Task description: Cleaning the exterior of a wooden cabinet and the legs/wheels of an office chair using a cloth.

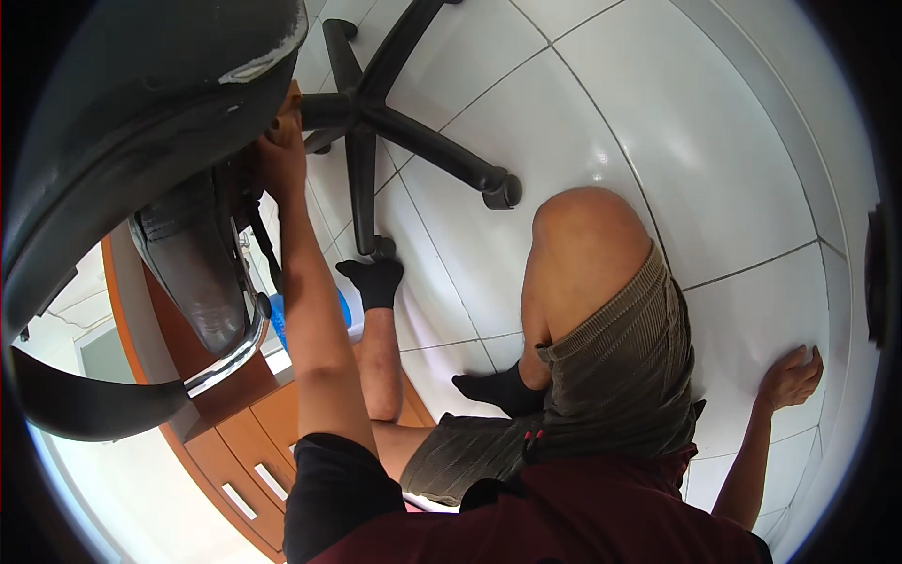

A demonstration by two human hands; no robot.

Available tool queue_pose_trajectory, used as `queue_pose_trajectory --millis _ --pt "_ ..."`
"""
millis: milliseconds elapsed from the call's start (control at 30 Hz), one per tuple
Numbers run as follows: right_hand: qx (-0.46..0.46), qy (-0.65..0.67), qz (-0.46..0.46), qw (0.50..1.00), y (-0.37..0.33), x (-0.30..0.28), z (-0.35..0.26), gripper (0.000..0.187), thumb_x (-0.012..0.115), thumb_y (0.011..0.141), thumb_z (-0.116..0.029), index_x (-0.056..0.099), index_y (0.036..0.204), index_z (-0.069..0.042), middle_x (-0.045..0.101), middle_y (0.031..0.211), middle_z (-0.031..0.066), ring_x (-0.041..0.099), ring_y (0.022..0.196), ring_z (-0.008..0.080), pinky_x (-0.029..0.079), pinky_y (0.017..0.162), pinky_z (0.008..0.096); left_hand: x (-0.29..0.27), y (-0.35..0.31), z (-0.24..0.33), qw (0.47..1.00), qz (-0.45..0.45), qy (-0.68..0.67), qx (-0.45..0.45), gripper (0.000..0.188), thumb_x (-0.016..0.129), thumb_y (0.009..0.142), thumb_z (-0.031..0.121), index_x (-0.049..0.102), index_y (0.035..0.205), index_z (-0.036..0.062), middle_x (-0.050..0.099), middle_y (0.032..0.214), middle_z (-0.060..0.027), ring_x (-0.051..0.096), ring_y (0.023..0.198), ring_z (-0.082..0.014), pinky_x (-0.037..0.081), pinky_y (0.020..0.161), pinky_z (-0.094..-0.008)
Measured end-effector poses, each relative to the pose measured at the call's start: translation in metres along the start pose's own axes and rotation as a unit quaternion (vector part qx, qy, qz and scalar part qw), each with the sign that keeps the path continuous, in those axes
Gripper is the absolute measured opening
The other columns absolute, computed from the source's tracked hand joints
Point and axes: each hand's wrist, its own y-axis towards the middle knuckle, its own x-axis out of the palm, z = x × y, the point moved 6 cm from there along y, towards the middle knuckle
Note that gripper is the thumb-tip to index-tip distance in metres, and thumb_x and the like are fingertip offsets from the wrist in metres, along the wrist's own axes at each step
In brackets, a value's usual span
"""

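Reaching in at a black chair (141,122)

It fills the upper left, its star-shaped base (362,110) on tiled floor (723,103). The left hand (284,162) is at its edge; whether the fingers grip cannot be told. The right hand (791,379), fingers loosely bent, is well apart.

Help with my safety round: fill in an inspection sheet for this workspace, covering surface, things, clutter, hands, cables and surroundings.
Surface: white tiled floor, glossy, dark joints.
Things: black chair, edge scuffed; wheeled base on the floor.
Clutter: blue item, partly hidden behind the left arm.
Hands: left hand under the chair, at a brown piece, grip unclear; right hand low beside the wall, nothing seen in it.
Cables: nothing seen for certain.
Surroundings: brown cabinet at lower left; wall at right.
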Motion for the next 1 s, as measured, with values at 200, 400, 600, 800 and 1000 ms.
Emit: queue_pose_trajectory --millis 200,400,600,800,1000 --pt "0.005 0.005 0.010 1.000 -0.002 -0.007 -0.001 0.040 0.040 0.089 -0.045 0.054 0.113 -0.016 0.051 0.117 0.0072 0.048 0.106 0.0277 0.038 0.083 0.0447 0.010 0.010 -0.006 0.994 0.102 0.046 0.004 0.043 0.058 0.081 0.038 0.053 0.112 0.0090 0.057 0.110 -0.0165 0.053 0.102 -0.0360 0.037 0.090 -0.0446" --pt "-0.002 0.001 0.001 1.000 0.002 -0.012 -0.011 0.040 0.039 0.089 -0.044 0.053 0.114 -0.015 0.051 0.116 0.0073 0.048 0.107 0.0276 0.038 0.084 0.0443 0.051 -0.065 0.045 0.976 -0.004 -0.168 0.140 0.036 0.062 0.076 0.013 0.054 0.112 0.0112 0.049 0.120 -0.0146 0.042 0.117 -0.0329 0.030 0.100 -0.0447" --pt "-0.003 -0.016 0.002 1.000 0.002 -0.009 -0.003 0.040 0.039 0.090 -0.043 0.052 0.114 -0.015 0.050 0.117 0.0074 0.047 0.108 0.0273 0.038 0.084 0.0434 0.090 -0.076 0.079 0.968 -0.147 -0.190 0.076 0.035 0.063 0.075 0.018 0.056 0.109 0.0129 0.051 0.116 -0.0116 0.044 0.114 -0.0283 0.032 0.097 -0.0410" --pt "-0.003 0.012 -0.004 1.000 0.000 -0.014 -0.010 0.039 0.039 0.090 -0.042 0.052 0.114 -0.014 0.050 0.117 0.0079 0.047 0.109 0.0276 0.039 0.084 0.0434 0.097 -0.027 0.081 0.970 -0.157 0.119 0.143 0.027 0.062 0.075 0.027 0.060 0.098 0.0122 0.055 0.105 -0.0066 0.049 0.103 -0.0255 0.035 0.089 -0.0369" --pt "-0.003 0.020 -0.003 1.000 0.001 -0.016 -0.016 0.039 0.038 0.090 -0.042 0.052 0.114 -0.013 0.051 0.116 0.0084 0.047 0.108 0.0280 0.039 0.084 0.0435 0.082 -0.065 0.100 0.985 -0.145 -0.024 0.088 0.020 0.064 0.072 0.026 0.064 0.084 0.0102 0.061 0.087 -0.0076 0.057 0.088 -0.0262 0.041 0.079 -0.0388"
